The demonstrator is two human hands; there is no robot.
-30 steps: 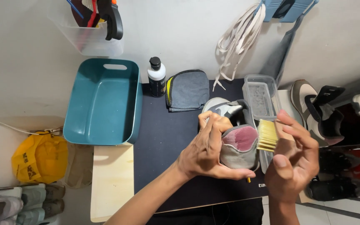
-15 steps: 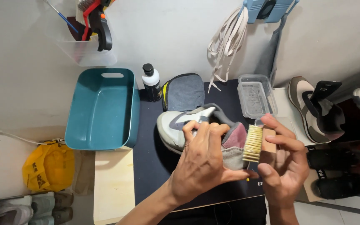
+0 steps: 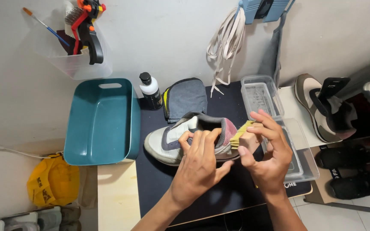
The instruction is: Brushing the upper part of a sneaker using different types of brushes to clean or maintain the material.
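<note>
At the centre of the frame a grey and white sneaker [image 3: 180, 139] lay on its side on a dark mat [image 3: 228, 192], toe toward the left and heel toward the right. The left hand [image 3: 200, 167] was clamped over the sneaker's side, fingers [image 3: 193, 139] curled onto the upper beside the collar and thumb spread toward the right. Just right of centre, the right hand [image 3: 268, 160] gripped a wooden brush [image 3: 245, 137], whose pale bristles touched the pinkish heel of the sneaker. Behind the right hand, a clear plastic box [image 3: 260, 92] stood on the mat, and its clear lid [image 3: 305, 160] lay lower right of it. At the left of the frame sat a teal tub [image 3: 101, 124], with a small bottle [image 3: 150, 90] with a black cap standing just beside its upper right corner. A folded grey cloth [image 3: 187, 97] lay next to the bottle, right behind the sneaker. White laces [image 3: 225, 42] hung on the wall at the top centre. In the upper left a clear bin [image 3: 80, 64] on the wall held a paintbrush [image 3: 43, 26] and a red and black clamp [image 3: 86, 30]. Another sneaker [image 3: 322, 109] lay at the right edge, and a yellow bag [image 3: 52, 179] sat at the lower left.
</note>
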